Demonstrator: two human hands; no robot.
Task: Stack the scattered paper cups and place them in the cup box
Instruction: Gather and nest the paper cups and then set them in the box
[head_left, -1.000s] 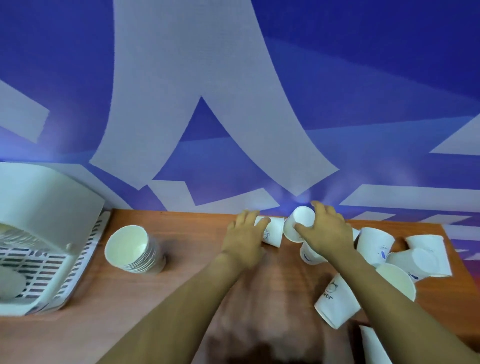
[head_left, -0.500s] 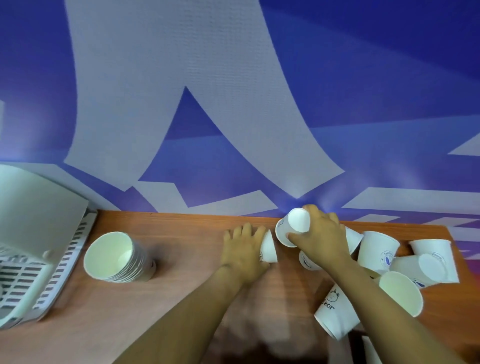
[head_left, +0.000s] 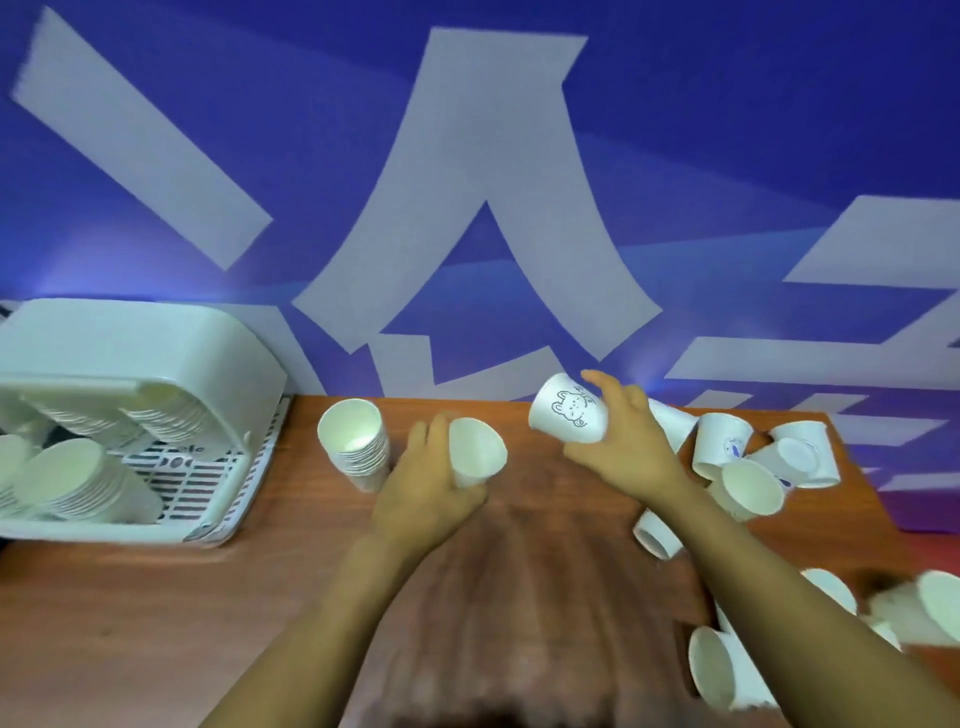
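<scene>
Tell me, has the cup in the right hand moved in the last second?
Yes. The right hand has lifted the bear-printed cup off the table; it now hangs tilted above the wood, carried toward the cup in the left hand.

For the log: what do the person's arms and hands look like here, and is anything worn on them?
Both forearms are bare up to the frame's lower edge, with no sleeves showing. The left hand and right hand are bare too: no gloves, watch, rings or bands visible. Motion blur softens fine detail.

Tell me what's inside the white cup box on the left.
The cup box holds several nested stacks of paper cups lying on their sides on its slotted floor. Its raised lid covers the back, so whatever sits deeper in cannot be seen.
</scene>
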